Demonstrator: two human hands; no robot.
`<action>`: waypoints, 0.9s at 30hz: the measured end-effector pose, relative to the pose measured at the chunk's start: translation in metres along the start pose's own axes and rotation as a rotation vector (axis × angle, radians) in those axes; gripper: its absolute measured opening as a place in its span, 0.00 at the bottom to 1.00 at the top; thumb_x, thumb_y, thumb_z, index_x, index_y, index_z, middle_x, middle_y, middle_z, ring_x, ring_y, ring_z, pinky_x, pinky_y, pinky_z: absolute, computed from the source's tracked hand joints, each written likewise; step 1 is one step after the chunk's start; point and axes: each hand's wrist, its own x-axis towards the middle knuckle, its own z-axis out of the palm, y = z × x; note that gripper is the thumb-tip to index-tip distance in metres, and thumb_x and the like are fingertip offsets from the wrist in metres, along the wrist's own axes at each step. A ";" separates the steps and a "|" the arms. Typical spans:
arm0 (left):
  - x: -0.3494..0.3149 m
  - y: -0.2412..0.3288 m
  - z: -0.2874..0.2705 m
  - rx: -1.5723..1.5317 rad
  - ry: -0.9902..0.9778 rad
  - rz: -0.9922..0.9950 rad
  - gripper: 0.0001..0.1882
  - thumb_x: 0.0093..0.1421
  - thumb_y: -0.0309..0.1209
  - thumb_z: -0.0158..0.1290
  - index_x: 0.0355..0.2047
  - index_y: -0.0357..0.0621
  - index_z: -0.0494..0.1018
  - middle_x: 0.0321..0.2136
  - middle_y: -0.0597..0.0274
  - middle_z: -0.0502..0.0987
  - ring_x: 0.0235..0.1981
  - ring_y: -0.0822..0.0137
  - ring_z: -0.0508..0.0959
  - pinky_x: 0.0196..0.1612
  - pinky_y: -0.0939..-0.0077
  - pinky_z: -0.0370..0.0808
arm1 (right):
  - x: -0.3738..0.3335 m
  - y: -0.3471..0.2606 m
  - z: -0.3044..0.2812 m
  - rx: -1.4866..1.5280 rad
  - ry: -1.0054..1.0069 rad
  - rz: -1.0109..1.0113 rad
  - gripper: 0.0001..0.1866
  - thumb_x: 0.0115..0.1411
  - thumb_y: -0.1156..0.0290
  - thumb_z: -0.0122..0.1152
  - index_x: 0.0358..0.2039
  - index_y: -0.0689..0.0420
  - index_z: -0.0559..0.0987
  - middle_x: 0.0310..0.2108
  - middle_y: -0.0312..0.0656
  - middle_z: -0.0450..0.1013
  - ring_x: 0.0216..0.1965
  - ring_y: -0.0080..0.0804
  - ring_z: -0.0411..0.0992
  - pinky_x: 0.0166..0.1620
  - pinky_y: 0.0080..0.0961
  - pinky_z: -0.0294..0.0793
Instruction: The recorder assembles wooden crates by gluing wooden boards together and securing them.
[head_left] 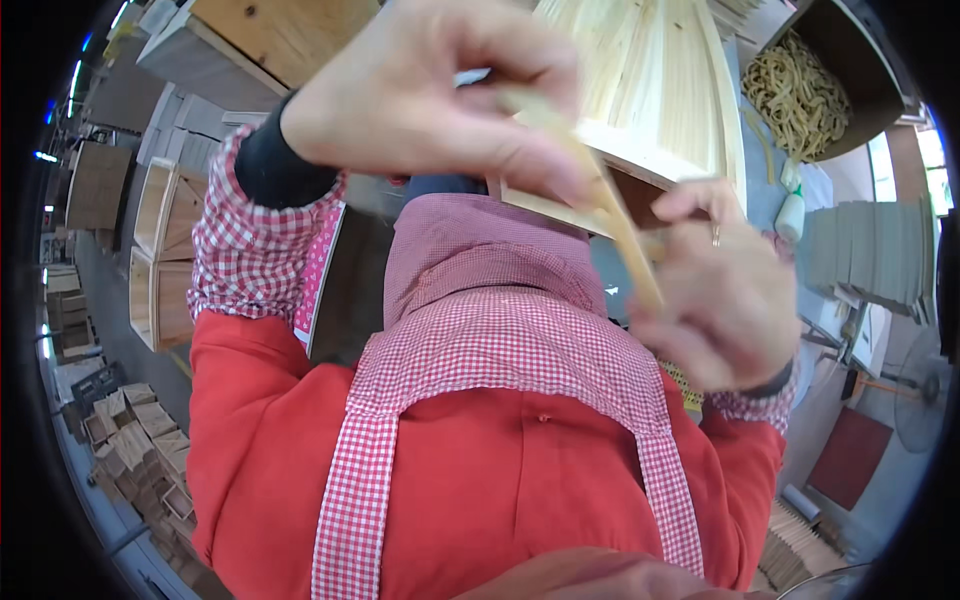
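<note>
A tan rubber band (622,232) is stretched slantwise between my two hands, over the near edge of a pale wooden box (640,70). My left hand (450,105) pinches its upper end, thumb laid along it. Its lower end is at my right hand (722,290), which is curled and smeared by motion, with a ring on one finger. Between the hands a dark opening shows under the box's top panel, which is made of planks. Partly hidden behind my hands is the box's near edge.
At the upper right a dark bin (860,60) holds a heap of tan bands (798,95). A white glue bottle (790,215) lies near stacked grey-green boards (870,255). Another wooden box (290,40) stands upper left; wooden crates (160,250) stand left. A fan (920,390) is at right.
</note>
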 end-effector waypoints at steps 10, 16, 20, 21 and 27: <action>-0.107 -0.116 0.016 1.007 0.160 0.180 0.19 0.47 0.41 0.66 0.22 0.46 0.67 0.30 0.64 0.72 0.37 0.64 0.76 0.53 0.58 0.66 | -0.157 0.067 -0.071 -0.607 0.146 0.411 0.09 0.60 0.77 0.50 0.22 0.61 0.73 0.24 0.37 0.71 0.35 0.33 0.71 0.58 0.46 0.61; -0.135 -0.211 0.104 1.116 0.111 0.063 0.16 0.53 0.38 0.60 0.41 0.49 0.73 0.49 0.63 0.71 0.58 0.65 0.68 0.61 0.50 0.59 | -0.218 0.103 0.005 -0.809 -0.023 0.329 0.06 0.47 0.76 0.65 0.21 0.56 0.75 0.31 0.40 0.73 0.41 0.41 0.69 0.50 0.40 0.62; -0.133 -0.248 0.134 1.187 0.001 -0.023 0.21 0.57 0.38 0.56 0.52 0.53 0.71 0.54 0.64 0.68 0.62 0.66 0.62 0.63 0.47 0.56 | -0.250 0.140 0.031 -0.856 -0.084 0.316 0.07 0.46 0.73 0.68 0.21 0.54 0.76 0.30 0.38 0.73 0.36 0.39 0.68 0.43 0.37 0.61; -0.135 -0.254 0.137 1.231 -0.046 -0.064 0.22 0.58 0.38 0.54 0.54 0.54 0.70 0.55 0.65 0.68 0.63 0.67 0.61 0.63 0.46 0.55 | -0.260 0.146 0.040 -0.883 -0.107 0.324 0.07 0.45 0.73 0.68 0.21 0.53 0.76 0.29 0.37 0.72 0.38 0.39 0.68 0.48 0.40 0.61; -0.120 -0.290 0.126 1.296 0.037 -0.019 0.23 0.58 0.39 0.53 0.54 0.54 0.69 0.56 0.65 0.67 0.63 0.67 0.60 0.63 0.44 0.53 | -0.262 0.190 0.036 -0.951 -0.195 0.301 0.06 0.47 0.70 0.67 0.24 0.52 0.78 0.32 0.37 0.75 0.38 0.43 0.71 0.41 0.43 0.66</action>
